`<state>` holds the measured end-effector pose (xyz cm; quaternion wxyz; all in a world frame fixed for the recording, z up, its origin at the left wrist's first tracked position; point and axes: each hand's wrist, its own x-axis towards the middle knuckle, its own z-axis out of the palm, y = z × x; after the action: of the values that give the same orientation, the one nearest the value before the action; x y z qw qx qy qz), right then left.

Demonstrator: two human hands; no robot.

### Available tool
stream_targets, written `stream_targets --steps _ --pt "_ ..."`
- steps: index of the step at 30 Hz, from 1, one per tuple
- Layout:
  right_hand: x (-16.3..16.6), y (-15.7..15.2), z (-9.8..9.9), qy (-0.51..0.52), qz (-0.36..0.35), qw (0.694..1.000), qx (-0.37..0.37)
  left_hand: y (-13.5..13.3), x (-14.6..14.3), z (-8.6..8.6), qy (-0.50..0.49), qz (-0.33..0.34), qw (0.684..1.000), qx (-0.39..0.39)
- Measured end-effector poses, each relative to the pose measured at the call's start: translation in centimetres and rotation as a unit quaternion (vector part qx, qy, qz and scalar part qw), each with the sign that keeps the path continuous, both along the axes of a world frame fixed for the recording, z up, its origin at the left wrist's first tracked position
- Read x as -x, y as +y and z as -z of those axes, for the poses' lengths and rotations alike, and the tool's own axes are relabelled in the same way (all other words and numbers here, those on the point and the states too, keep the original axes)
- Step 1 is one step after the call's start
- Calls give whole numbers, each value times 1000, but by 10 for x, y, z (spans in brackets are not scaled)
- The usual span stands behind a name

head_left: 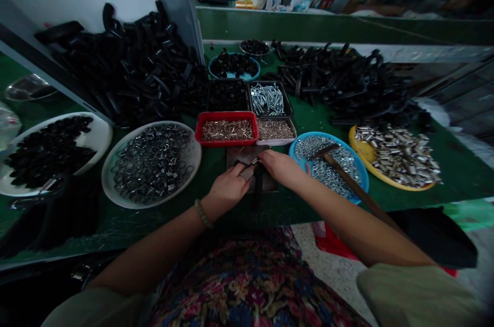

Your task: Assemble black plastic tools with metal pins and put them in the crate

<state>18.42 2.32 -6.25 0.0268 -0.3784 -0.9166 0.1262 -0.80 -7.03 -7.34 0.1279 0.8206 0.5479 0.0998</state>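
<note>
Both of my hands meet over a dark metal plate (270,183) on the green bench. My left hand (228,188), with a ring and a bead bracelet, is closed on a dark part with a strap-like tail (259,195) hanging towards me. My right hand (280,166) pinches a small shiny metal piece (253,161) at the far end of that part. The fingers partly hide both pieces, so their exact kind is unclear. Just beyond my hands stand a red tray (198,131) of small copper-coloured rivets and a white tray (280,140) of similar small pieces.
A hammer (347,175) lies across the blue basin (363,183) of small metal parts. Right of it is a yellow basin (357,149) of metal cylinders. A white basin (111,193) of rings stands left. Black plastic parts (135,64) are heaped behind; a black tray (287,105) holds screws.
</note>
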Motion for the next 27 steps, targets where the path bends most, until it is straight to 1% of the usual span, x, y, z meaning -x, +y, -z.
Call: stream_targets --steps 2,3,4,5,6,7,9,10,11,13,15,17,18,20,21,23,27 --pt "-25 -2 -3 34 43 998 -28 0 0 -2 7 -3 1000 3" --pt "-46 -4 -5 42 86 994 -61 0 0 -2 10 -4 1000 5" --pt "-70 -6 -5 41 142 984 -102 0 0 -2 12 -3 1000 6" --pt "-97 -9 -5 24 210 966 -148 0 0 -2 15 -2 1000 6" --pt "-125 -12 -3 -18 268 947 -177 0 -1 -1 17 0 1000 6" --pt "-151 -16 0 -73 312 929 -186 0 -1 -1 19 2 1000 6" --pt "-189 -27 6 -144 332 920 -151 0 -1 0 21 1 1000 4" --pt "-198 -32 9 -161 332 921 -129 1 -1 0 23 -1 1000 3" --pt "-200 -38 10 -161 330 923 -112 1 -2 1 24 -3 1000 2" --pt "-184 -49 8 -118 338 929 -98 1 -2 1 25 -6 1000 2" --pt "-149 -60 0 -29 336 938 -80 1 -2 2 25 -4 1000 3" --pt "-109 -68 -13 66 285 956 -22 1 -2 3 25 -5 1000 0" --pt "-91 -70 -20 93 244 965 13 1 -3 3 26 -6 1000 -3" --pt "-61 -72 -31 131 189 972 45 1 -3 5 28 -7 1000 -6" --pt "-51 -72 -35 146 181 972 45 1 -2 5 29 -6 1000 -6" --pt "-40 -70 -38 159 191 968 34 1 -1 6 28 -4 1000 -6" --pt "-36 -63 -31 123 181 974 58 0 0 7 26 -7 1000 -15"
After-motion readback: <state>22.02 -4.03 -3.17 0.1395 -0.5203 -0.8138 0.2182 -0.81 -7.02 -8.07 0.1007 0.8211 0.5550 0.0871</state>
